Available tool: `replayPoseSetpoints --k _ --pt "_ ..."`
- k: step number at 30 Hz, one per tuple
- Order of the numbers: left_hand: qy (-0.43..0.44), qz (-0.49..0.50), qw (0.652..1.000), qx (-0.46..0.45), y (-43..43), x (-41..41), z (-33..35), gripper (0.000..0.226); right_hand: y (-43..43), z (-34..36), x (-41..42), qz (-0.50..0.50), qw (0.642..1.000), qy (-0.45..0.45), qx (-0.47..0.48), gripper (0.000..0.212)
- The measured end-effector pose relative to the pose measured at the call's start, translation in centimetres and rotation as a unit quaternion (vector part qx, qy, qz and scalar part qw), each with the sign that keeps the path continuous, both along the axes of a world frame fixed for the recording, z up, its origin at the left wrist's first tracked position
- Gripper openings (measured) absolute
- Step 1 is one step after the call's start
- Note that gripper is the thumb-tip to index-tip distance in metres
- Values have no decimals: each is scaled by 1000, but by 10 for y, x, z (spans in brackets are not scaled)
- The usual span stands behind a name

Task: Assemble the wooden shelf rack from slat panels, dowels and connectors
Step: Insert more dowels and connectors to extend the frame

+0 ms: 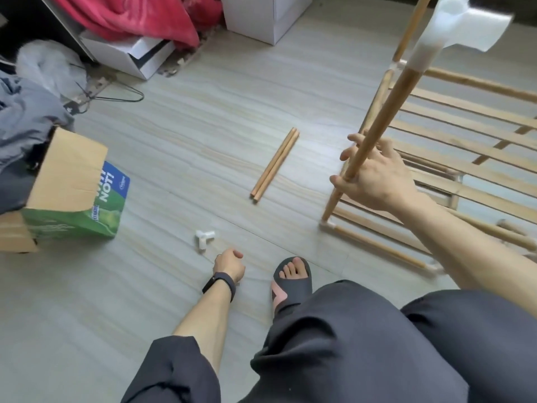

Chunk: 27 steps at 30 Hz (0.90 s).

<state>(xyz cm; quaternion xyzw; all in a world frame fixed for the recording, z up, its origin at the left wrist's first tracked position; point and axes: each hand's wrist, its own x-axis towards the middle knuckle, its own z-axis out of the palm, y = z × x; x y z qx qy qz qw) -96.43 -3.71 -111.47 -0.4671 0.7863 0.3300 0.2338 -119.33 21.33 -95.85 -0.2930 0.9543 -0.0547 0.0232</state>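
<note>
Low on the floor (174, 126) at left, a white connector (205, 237) lay just beyond the left hand (229, 264), its fingers curled on nothing visible. Two dowels (274, 162) lay mid-floor (side by side, touching). Rightward, the right hand (377, 175) gripped an upright dowel (388, 112) of the rack (479, 82).

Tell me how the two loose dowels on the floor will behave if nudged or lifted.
The two loose dowels are round and lie on smooth floor, so a sideways nudge would likely roll them. They look like straight solid wood, so probably stiff. Being slim, they should be light to lift.
</note>
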Motion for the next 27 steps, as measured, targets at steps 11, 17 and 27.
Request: replayPoseSetpoints --k 11,17,27 --pt "272 97 853 436 22 -83 133 23 23 25 15 -28 968 -114 -221 86" --pt "314 17 774 549 76 -117 219 22 76 52 69 -107 907 -102 -394 48" --pt "364 -283 760 458 201 -163 301 22 152 108 110 -182 756 -226 -587 50"
